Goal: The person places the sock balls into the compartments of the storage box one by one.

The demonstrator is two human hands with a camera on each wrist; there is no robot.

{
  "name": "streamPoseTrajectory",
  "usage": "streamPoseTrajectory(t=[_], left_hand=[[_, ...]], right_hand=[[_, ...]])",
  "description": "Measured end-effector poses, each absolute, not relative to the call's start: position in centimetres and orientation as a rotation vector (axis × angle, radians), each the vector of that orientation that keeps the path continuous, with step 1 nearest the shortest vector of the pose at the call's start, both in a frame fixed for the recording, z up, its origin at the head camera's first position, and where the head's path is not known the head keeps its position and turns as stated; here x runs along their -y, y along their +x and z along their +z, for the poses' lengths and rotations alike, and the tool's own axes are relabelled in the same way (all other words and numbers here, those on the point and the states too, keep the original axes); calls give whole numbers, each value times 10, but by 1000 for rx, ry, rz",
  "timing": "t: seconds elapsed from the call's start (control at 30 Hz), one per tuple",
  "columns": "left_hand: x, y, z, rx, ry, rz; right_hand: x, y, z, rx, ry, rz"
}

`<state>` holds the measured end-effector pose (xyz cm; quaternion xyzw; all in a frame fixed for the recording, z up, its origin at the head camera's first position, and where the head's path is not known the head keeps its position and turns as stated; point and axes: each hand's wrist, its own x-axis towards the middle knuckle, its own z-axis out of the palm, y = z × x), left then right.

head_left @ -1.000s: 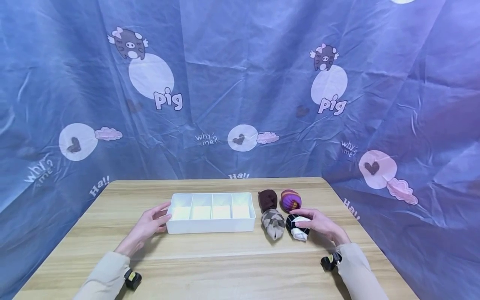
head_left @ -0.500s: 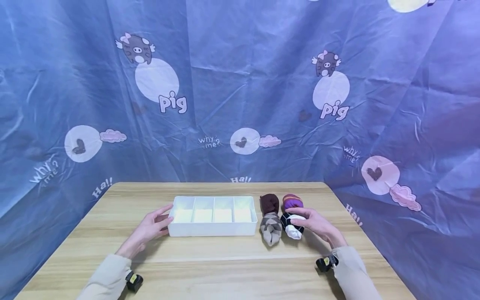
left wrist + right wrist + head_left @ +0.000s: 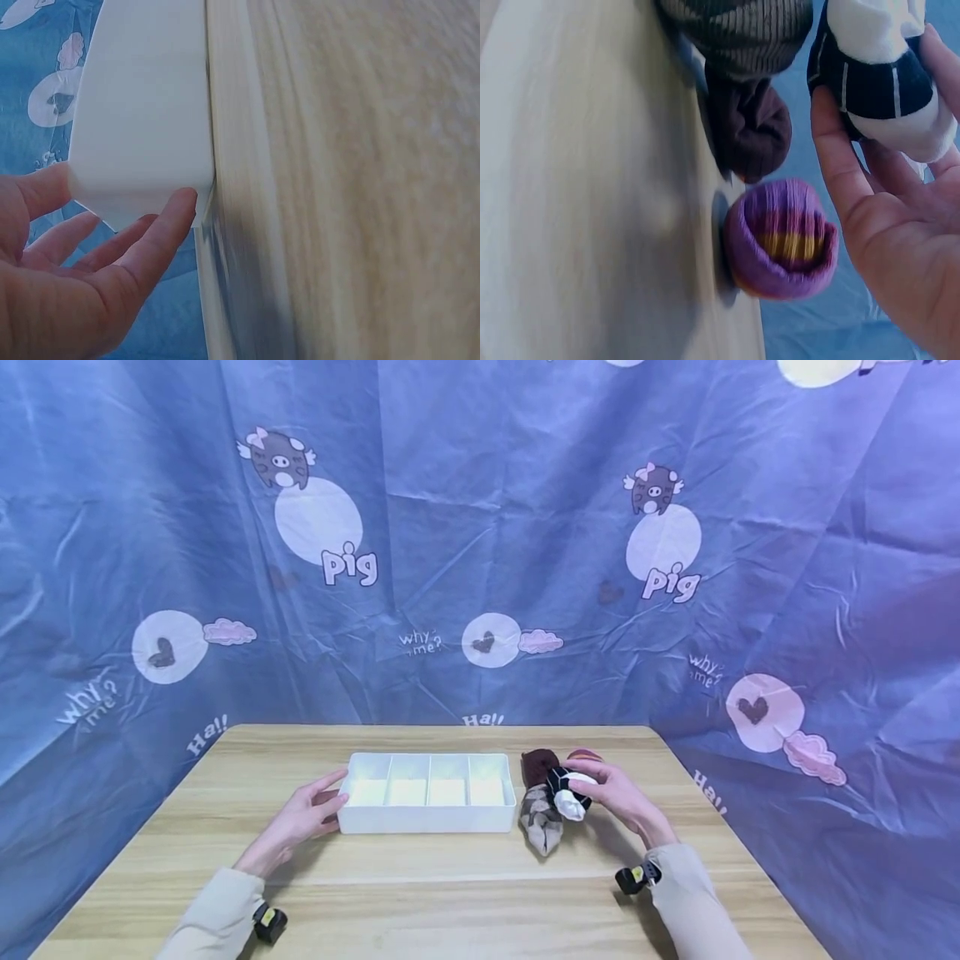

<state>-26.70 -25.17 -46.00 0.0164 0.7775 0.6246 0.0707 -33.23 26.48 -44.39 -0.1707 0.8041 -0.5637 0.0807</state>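
Right hand (image 3: pixel 618 795) pinches black-and-white sock ball (image 3: pixel 571 802), raised off the table (image 3: pixel 420 914), right of the white tray (image 3: pixel 427 820); left hand (image 3: pixel 302 814) rests spread against the tray's left end, not wrapped round it. Risk: carried low, the sock may bump the patterned sock ball (image 3: pixel 542 831); fingertip hold looks light, could slip

Smooth plastic box (image 3: pixel 427 820), cloth bundle (image 3: pixel 877 90)
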Motion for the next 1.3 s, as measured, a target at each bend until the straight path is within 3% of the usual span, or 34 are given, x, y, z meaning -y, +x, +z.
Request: streamPoseTrajectory(t=[1.3], left_hand=[[257,-273,-459,-2309,103,1852]], right_hand=[[-135,-354,-430,-2294,-731,-1827]])
